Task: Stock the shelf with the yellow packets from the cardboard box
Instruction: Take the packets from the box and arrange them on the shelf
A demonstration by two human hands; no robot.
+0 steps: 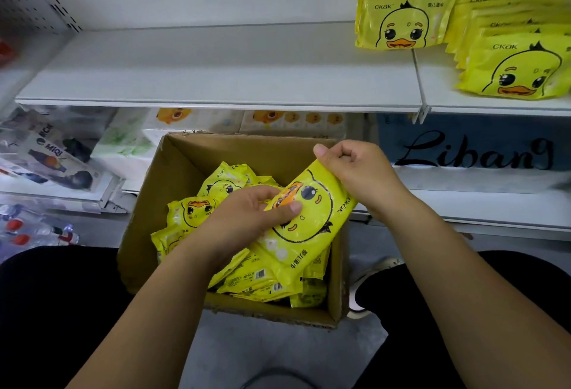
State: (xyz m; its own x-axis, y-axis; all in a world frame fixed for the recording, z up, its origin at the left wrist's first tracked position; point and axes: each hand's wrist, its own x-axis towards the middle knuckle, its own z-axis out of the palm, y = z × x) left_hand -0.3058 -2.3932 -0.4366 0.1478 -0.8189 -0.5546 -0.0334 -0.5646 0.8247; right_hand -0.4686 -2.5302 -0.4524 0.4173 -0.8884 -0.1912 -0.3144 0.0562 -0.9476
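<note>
Both hands gripped one packet (304, 212) over the box (148, 203): left hand (247, 215) pinching its side, right hand (355, 172) its top edge. Shelf (216, 80) above held more stacks (401, 22).

Blue Libang pack (472, 147) at right; white duck-print packs (290, 121) behind centre; MIQI packs (52, 154) at left; blurred red-capped bottles (18, 231), possibly drinks, lower left; white shoe (383, 266) beside black trousers (389, 327)

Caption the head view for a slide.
Left hand and right hand hold a yellow packet over the cardboard box; stacked packets sit on the shelf.
</note>
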